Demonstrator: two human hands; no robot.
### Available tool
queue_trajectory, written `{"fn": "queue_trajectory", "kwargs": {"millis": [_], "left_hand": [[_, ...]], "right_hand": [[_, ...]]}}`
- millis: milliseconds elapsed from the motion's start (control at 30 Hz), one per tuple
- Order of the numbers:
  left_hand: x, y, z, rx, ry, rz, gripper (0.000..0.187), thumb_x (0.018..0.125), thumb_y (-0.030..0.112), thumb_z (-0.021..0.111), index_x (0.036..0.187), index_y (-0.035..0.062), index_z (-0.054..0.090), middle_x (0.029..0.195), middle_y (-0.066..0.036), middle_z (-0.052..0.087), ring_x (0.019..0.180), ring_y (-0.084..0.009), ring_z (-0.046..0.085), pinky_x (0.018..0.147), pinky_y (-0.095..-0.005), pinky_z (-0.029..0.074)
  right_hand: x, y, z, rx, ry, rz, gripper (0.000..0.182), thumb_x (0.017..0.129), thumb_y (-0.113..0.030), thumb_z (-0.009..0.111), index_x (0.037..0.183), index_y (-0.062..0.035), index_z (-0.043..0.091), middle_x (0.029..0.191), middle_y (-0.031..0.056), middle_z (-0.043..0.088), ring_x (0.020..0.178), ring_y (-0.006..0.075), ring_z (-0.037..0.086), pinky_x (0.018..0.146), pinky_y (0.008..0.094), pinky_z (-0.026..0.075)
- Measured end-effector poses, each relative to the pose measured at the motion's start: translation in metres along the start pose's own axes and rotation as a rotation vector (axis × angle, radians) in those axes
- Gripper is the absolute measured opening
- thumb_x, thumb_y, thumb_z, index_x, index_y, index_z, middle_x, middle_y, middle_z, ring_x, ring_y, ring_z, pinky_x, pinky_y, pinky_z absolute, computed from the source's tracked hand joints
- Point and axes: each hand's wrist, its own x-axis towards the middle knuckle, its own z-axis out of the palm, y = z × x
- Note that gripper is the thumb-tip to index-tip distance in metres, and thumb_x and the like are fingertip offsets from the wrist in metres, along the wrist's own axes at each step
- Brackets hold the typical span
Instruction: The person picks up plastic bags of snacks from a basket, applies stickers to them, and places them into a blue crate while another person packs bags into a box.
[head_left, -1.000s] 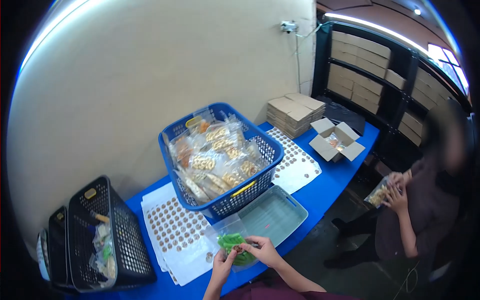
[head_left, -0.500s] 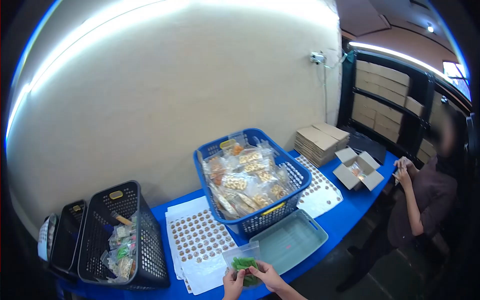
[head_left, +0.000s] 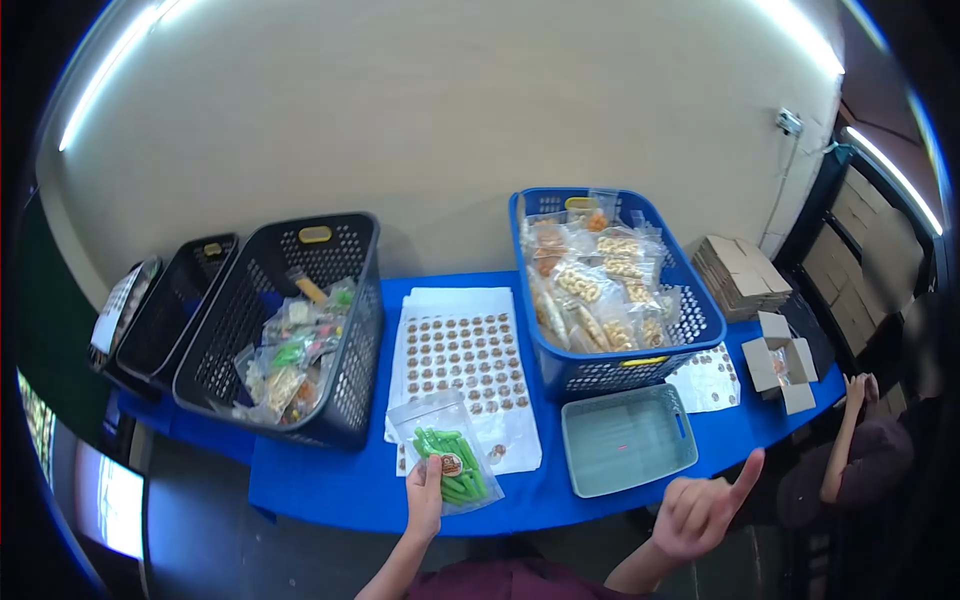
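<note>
My left hand (head_left: 425, 497) pinches a clear bag of green sticks (head_left: 455, 470) by its side, thumb beside a round brown sticker on its front. The bag hangs over the lower edge of the white sticker sheets (head_left: 465, 350), which carry rows of round brown stickers. My right hand (head_left: 700, 510) is raised in front of the table, right of the grey-green tray (head_left: 625, 440), index finger stretched out and the other fingers curled, holding nothing visible.
A blue basket (head_left: 640, 372) of snack bags stands behind the tray. Dark baskets (head_left: 360, 330) are at the left, one holding mixed packets. Flat cartons (head_left: 745, 280), an open box (head_left: 780, 365) and another person (head_left: 850, 450) are at the right.
The view has turned left. My hands have moved apart: the left keeps the bag, the right has let go and moved right. The sticker now shows on the bag.
</note>
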Motion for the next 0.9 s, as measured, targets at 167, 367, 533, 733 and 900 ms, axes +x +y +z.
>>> {"fn": "queue_trajectory", "kwargs": {"millis": [167, 367, 533, 733, 900], "left_hand": [[-0.012, -0.003, -0.029, 0.044, 0.000, -0.034, 0.028, 0.089, 0.023, 0.044, 0.095, -0.0026, 0.053, 0.086, -0.005, 0.059, 0.074, -0.0081, 0.054, 0.067, -0.0216, 0.044], [-0.029, 0.013, -0.036, 0.085, -0.118, -0.088, 0.027, 0.088, 0.023, 0.046, 0.092, -0.0017, 0.054, 0.083, -0.005, 0.059, 0.074, -0.0094, 0.056, 0.067, -0.0225, 0.046], [-0.046, 0.000, -0.033, 0.286, -0.370, -0.070, 0.026, 0.087, 0.022, 0.050, 0.097, -0.0019, 0.054, 0.085, -0.003, 0.060, 0.075, -0.0071, 0.054, 0.066, -0.0210, 0.044], [-0.061, 0.013, -0.051, 0.227, -0.527, -0.224, 0.026, 0.086, 0.022, 0.051, 0.099, -0.0002, 0.055, 0.088, -0.004, 0.059, 0.078, -0.0068, 0.053, 0.068, -0.0217, 0.044], [-0.062, 0.027, -0.055, 0.183, -0.431, -0.189, 0.024, 0.085, 0.018, 0.052, 0.099, -0.0021, 0.055, 0.091, -0.005, 0.059, 0.079, -0.0084, 0.055, 0.070, -0.0214, 0.044]], "right_hand": [[-0.008, -0.002, 0.012, 0.083, 0.044, -0.073, 0.042, 0.088, -0.015, 0.037, 0.122, 0.0045, 0.023, 0.042, -0.0006, 0.032, 0.035, 0.0071, 0.030, 0.037, 0.0244, 0.026], [-0.038, 0.051, 0.040, -0.490, -0.184, 0.415, 0.043, 0.081, -0.019, 0.053, 0.114, 0.0034, 0.038, 0.075, 0.0081, 0.054, 0.060, 0.0121, 0.050, 0.056, 0.0251, 0.041], [-0.151, 0.106, 0.068, -0.366, -0.139, 0.867, 0.032, 0.084, -0.021, 0.053, 0.105, 0.0020, 0.046, 0.096, 0.0059, 0.054, 0.086, 0.0112, 0.051, 0.077, 0.0243, 0.041], [-0.158, 0.089, 0.055, -0.081, -0.125, 1.100, 0.026, 0.087, -0.019, 0.049, 0.101, 0.0016, 0.048, 0.093, 0.0047, 0.054, 0.086, 0.0091, 0.050, 0.076, 0.0229, 0.040], [-0.164, 0.075, 0.081, -0.187, -0.242, 0.973, 0.038, 0.082, -0.012, 0.055, 0.114, 0.0018, 0.039, 0.104, 0.0066, 0.050, 0.095, 0.0119, 0.049, 0.083, 0.0251, 0.039]]}}
